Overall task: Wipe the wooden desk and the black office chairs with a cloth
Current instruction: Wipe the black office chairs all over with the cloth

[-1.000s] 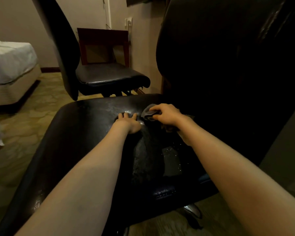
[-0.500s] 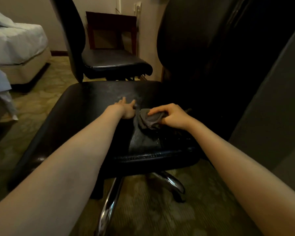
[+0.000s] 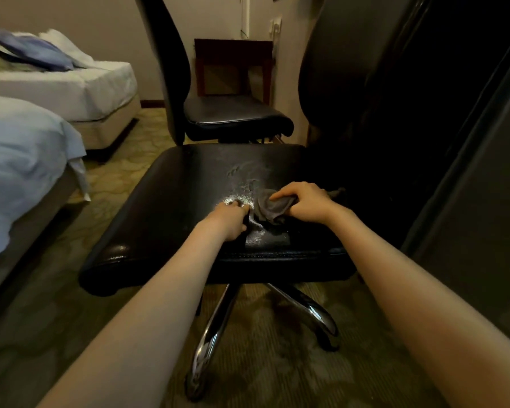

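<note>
We grip a crumpled grey cloth [image 3: 273, 209] in our right hand [image 3: 304, 206], fingers and thumb curled round its bunched top. The loose part of the cloth spreads to the left of that hand and lies on the padded black leather seat of the near office chair [image 3: 174, 201].

Our left hand [image 3: 228, 220] rests on the same seat just to the left of the cloth. Its fingers lie forward on the leather and hold nothing. The two hands are close together, with the cloth between them. Beyond the fingertips of both hands the leather carries a pale, speckled sheen [image 3: 248, 181]. A smaller shiny patch sits on the near side of the cloth, towards the seat's front edge.

The chair's tall dark backrest [image 3: 336, 69] stands beyond our right hand, and its chrome star base [image 3: 215, 334] shows below our forearms on the patterned green carpet [image 3: 277, 372].

Straight ahead, past both hands, is a second black office chair [image 3: 233, 113]. A dark wooden frame [image 3: 233, 69] stands against the wall behind it. Well to the left of our left hand are two beds with white sheets [image 3: 21, 160]. A blue fabric item [image 3: 30, 51] lies on the farther one. A dark flat panel [image 3: 468, 201] rises to the right of our right arm.
</note>
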`<control>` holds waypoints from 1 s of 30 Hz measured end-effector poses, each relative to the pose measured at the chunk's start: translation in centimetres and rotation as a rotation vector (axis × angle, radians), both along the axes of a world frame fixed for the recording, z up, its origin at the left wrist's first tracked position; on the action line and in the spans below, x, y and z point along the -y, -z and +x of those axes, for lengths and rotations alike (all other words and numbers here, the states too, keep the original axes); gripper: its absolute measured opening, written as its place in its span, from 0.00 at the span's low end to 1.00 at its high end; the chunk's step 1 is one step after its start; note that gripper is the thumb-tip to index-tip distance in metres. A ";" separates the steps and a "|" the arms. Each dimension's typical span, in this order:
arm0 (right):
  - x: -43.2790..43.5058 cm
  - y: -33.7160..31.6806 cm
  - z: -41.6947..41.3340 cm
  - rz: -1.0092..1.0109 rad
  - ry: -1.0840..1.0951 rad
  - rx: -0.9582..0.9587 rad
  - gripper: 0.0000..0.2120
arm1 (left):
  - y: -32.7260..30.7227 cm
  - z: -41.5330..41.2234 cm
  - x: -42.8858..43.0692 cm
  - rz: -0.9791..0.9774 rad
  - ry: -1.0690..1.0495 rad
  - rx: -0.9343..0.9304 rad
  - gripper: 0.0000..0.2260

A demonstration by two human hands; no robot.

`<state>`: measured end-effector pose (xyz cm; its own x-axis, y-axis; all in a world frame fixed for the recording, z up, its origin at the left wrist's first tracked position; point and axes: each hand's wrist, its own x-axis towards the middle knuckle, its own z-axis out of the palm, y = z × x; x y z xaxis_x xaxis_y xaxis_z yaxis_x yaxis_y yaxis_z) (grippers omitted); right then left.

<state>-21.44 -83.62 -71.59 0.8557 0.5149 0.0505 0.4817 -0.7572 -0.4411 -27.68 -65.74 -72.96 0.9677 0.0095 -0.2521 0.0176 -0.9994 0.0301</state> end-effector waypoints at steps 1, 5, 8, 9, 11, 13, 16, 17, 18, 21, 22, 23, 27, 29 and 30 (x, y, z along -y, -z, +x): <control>0.1 0.1 -0.7 0.014 -0.029 0.002 0.26 | 0.1 0.1 0.0 0.009 -0.008 0.005 0.25; 0.7 -0.4 -3.5 0.006 -0.119 -0.016 0.26 | -0.1 -0.5 0.6 0.012 -0.053 0.019 0.25; 1.7 -1.0 -6.2 -0.019 -0.205 -0.026 0.26 | -0.3 -1.1 1.0 0.027 -0.070 0.056 0.25; 2.2 -1.4 -7.3 -0.036 -0.241 -0.049 0.26 | -0.3 -1.3 1.1 0.024 -0.072 0.061 0.24; 3.5 -2.4 -9.3 -0.083 -0.307 -0.120 0.28 | -0.5 -1.9 1.4 0.007 -0.082 0.072 0.24; 4.9 -3.1 -10.5 -0.123 -0.326 -0.176 0.30 | -0.7 -2.7 1.7 -0.023 -0.099 0.105 0.24; 5.8 -3.7 -10.2 -0.021 -0.189 -0.116 0.27 | -1.1 -3.5 2.2 -0.075 -0.146 0.244 0.19; 5.6 -3.8 -9.4 0.058 -0.110 -0.052 0.26 | -1.3 -3.7 2.4 -0.097 -0.160 0.293 0.16; 5.0 -3.6 -8.4 0.133 -0.026 0.011 0.26 | -1.5 -3.9 2.6 -0.134 -0.172 0.321 0.14; 2.7 -2.1 -5.8 0.172 0.217 0.122 0.27 | -1.6 -4.3 3.3 -0.305 -0.172 0.256 0.12; 2.0 -1.4 -5.4 0.088 0.259 0.126 0.26 | -1.3 -4.4 3.5 -0.349 -0.178 0.231 0.13; 1.6 -0.7 -5.1 -0.014 0.262 0.121 0.26 | -1.0 -4.5 3.5 -0.377 -0.190 0.233 0.13; 2.4 0.4 -4.7 -0.051 0.101 0.082 0.26 | 0.4 -4.6 3.4 -0.428 -0.232 0.318 0.12; 3.4 0.7 -5.7 0.015 0.019 0.066 0.27 | 0.6 -4.5 3.7 -0.391 -0.216 0.317 0.12; 3.7 0.6 -6.6 0.040 -0.015 0.064 0.27 | 0.6 -4.6 3.8 -0.375 -0.215 0.322 0.13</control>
<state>-28.01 -87.36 -72.23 0.8422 0.5244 0.1252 0.5211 -0.7322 -0.4387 -32.27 -69.53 -73.53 0.9827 0.1820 0.0332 0.1513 -0.8940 0.4218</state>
